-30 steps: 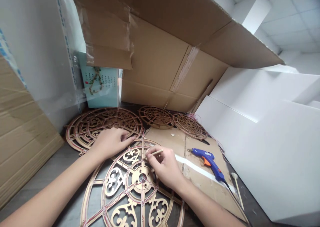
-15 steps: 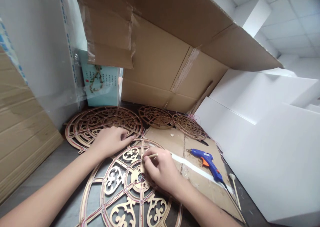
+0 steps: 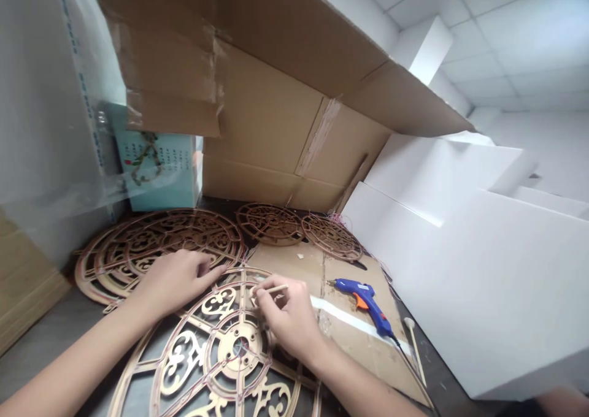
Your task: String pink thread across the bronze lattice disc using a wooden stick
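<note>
A large round wooden fretwork panel (image 3: 253, 343) lies before me, with scroll cut-outs, spokes and thin reddish wires along its rings. My right hand (image 3: 292, 319) pinches a thin pale wooden stick (image 3: 278, 289) over the panel, just beyond its hub. Where the stick's tip touches is hidden by the fingers. On the far left of the panel rests my left hand (image 3: 177, 282), thumb stretched toward the outer rim and apart from the curled forefinger; its other fingers are mostly hidden. Under and behind that hand lie stacked similar panels (image 3: 99, 276).
A blue glue gun (image 3: 363, 294) with an orange trigger lies on a cardboard sheet (image 3: 350, 355), its cord running forward. Right of it is a white-headed stick (image 3: 416, 349). Two smaller fretwork discs (image 3: 271, 224) lie behind. Cardboard, a turquoise box (image 3: 161, 184) and white blocks (image 3: 460, 282) surround the area.
The whole view has shifted, so things appear farther left and slightly lower. My right hand has moved a little outward from the hub, still pinching the stick. My left hand stays at the rim.
</note>
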The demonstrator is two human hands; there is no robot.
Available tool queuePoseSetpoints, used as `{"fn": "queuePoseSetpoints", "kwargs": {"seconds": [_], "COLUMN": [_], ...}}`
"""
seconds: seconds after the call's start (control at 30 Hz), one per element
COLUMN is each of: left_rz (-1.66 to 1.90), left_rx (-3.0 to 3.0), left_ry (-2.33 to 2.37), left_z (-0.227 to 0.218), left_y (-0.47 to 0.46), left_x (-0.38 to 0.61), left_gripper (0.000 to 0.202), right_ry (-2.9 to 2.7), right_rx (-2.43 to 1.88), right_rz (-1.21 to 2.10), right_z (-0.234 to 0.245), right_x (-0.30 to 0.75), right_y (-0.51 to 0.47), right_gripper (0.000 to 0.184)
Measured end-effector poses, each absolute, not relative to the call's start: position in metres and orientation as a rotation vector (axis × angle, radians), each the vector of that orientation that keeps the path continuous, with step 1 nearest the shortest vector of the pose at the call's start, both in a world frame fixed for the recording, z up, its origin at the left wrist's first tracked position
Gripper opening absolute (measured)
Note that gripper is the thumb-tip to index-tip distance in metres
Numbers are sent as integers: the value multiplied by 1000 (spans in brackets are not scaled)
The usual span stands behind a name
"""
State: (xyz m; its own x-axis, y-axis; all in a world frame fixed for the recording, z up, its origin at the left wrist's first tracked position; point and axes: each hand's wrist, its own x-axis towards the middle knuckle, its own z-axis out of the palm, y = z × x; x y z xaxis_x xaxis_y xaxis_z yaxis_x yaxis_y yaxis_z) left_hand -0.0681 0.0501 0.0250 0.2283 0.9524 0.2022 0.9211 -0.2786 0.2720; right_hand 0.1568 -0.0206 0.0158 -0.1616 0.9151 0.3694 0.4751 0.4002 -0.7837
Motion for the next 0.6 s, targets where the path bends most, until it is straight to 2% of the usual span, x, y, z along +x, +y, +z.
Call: {"fn": "queuePoseSetpoints", "kwargs": {"seconds": [0.17, 0.3, 0.43, 0.6], "left_rz": [444, 402, 469, 624], "left_rx": [2531, 2579, 2543, 2397], "left_ry": [1820, 1793, 1808, 1849], "left_z": [24, 26, 33, 44], "left_y": [51, 50, 50, 53], "left_x": [-68, -71, -77, -85], "left_gripper": [60, 62, 60, 64], "right_ry": [-1715, -1761, -1715, -1634], "right_rx": [-1237, -1376, -1403, -1281], "right_rz": [417, 339, 430, 772], "right_z": [21, 21, 20, 27], "right_x": [178, 190, 191, 192], "right_y": [0, 12, 16, 13], "right_gripper": [27, 19, 18, 23]}}
